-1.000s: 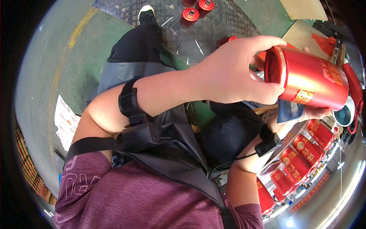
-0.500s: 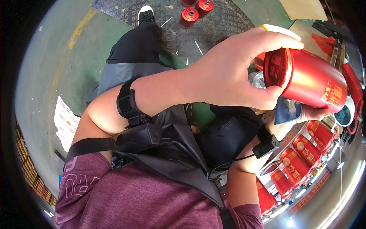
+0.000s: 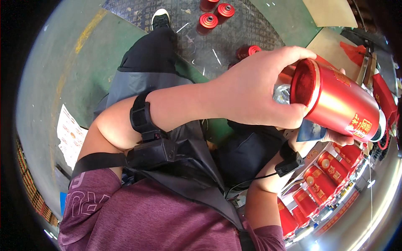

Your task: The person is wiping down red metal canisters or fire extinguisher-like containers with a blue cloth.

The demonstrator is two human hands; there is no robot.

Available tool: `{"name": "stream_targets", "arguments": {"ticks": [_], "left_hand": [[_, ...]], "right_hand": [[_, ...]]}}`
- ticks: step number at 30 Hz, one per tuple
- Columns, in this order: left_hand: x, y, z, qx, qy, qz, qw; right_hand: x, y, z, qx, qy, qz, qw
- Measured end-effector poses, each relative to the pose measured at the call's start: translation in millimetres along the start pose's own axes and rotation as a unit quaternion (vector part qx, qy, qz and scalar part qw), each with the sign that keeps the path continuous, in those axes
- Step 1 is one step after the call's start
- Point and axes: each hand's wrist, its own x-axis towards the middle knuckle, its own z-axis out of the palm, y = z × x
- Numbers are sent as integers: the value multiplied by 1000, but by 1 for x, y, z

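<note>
A shiny red metal canister (image 3: pixel 343 100) with gold markings lies tilted between my two hands at the upper right. Its recessed round end faces my left hand (image 3: pixel 268 88), whose thumb and fingers curve round that rim. My right hand (image 3: pixel 341 138) supports the canister from underneath, with its fingers partly hidden behind it. A small blue piece (image 3: pixel 312 131) shows by my right wrist, just under the canister; whether it is held or worn I cannot tell.
Several similar red canisters (image 3: pixel 208 23) stand on a dark mat (image 3: pixel 188 42) on the green floor. Many red boxes (image 3: pixel 318 184) line up at the lower right. A printed sheet (image 3: pixel 71 134) lies at the left. Flat cardboard (image 3: pixel 328 12) is at the upper right.
The canister has dropped a little and turned, its gold markings shifting downward. Both hands moved slightly down with it, and my left fingers sit differently on the rim.
</note>
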Motion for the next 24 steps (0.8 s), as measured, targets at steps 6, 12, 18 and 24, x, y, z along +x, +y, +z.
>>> {"name": "stream_targets", "arguments": {"ticks": [6, 12, 18, 24], "left_hand": [[-1, 5, 0, -46, 4, -34, 998], [3, 2, -5, 166, 30, 175, 970], [3, -5, -11, 213, 27, 208, 954], [0, -11, -9, 124, 49, 156, 979]], "right_hand": [[3, 6, 11, -69, 48, -19, 996], [-1, 5, 30, -123, 168, -22, 978], [-1, 3, 40, -194, 223, -14, 955], [5, -6, 30, -160, 184, -28, 969]]}}
